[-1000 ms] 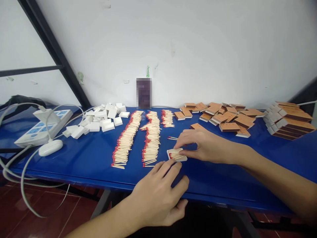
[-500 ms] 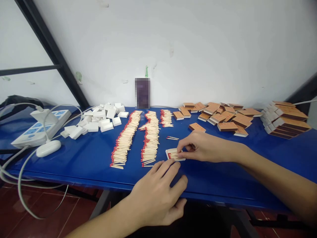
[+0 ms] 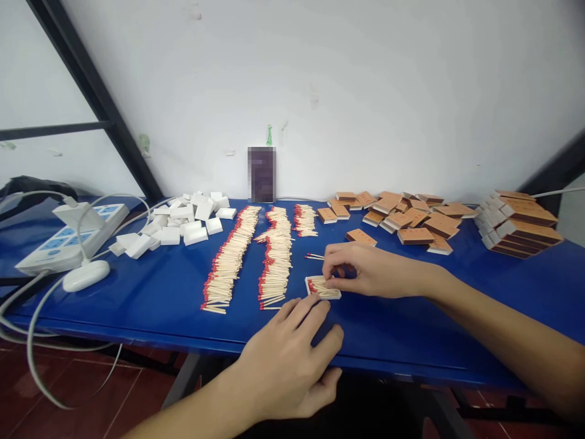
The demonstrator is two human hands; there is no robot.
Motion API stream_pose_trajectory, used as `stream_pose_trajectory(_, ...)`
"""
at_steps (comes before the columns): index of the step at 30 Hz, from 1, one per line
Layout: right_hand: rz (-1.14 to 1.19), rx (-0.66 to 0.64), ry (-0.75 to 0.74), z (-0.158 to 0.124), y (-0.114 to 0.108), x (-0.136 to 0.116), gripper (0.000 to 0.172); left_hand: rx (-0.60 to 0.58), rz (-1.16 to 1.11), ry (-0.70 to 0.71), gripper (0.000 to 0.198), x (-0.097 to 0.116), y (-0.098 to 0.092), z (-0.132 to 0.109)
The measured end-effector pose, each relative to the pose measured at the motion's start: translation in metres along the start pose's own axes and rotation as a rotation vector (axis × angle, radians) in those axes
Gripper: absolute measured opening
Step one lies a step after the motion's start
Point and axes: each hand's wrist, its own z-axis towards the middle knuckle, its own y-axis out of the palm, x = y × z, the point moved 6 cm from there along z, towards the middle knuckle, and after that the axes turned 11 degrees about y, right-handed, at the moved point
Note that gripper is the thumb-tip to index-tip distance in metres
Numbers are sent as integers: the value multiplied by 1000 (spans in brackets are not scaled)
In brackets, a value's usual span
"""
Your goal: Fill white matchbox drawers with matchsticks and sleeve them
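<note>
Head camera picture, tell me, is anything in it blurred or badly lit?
In the head view, light falls soft and even on the table, with deep shadow underneath; in the head view, the upright dark panel by the wall is pixelated, its details unreadable; in the head view, the left hand, right hand and matches look fairly sharp.

The matches [image 3: 230,262] have red heads on pale cream sticks, while the tray [image 3: 333,296] and the small boxes [image 3: 170,236] at the far left are plain white. The matchboxes [image 3: 415,236] show orange-tan tops with reddish print and dark brown sides, against the solid blue of the table [image 3: 393,332]. The power strip [image 3: 73,239] is white with blue panels, the wall [image 3: 365,91] pale grey, the frame [image 3: 78,73] black, the floor tiles [image 3: 141,396] dark red with pale lines.
</note>
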Motion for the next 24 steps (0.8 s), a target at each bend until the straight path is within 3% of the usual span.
stream_pose_trajectory(6,-11,45,-6,0,-2,-1,22,-4,-3,-6,37,0,0,0)
stream_pose_trajectory(11,54,-58,23,-3,-2,-1,25,-17,-13,-11,36,0,1,0)
stream_pose_trajectory(15,87,-49,8,-2,1,0,31,-24,-21,-13,37,0,2,-1)
stream_pose_trajectory(24,51,-3,-48,1,7,-2,24,-33,-35,-4,37,0,3,-1)
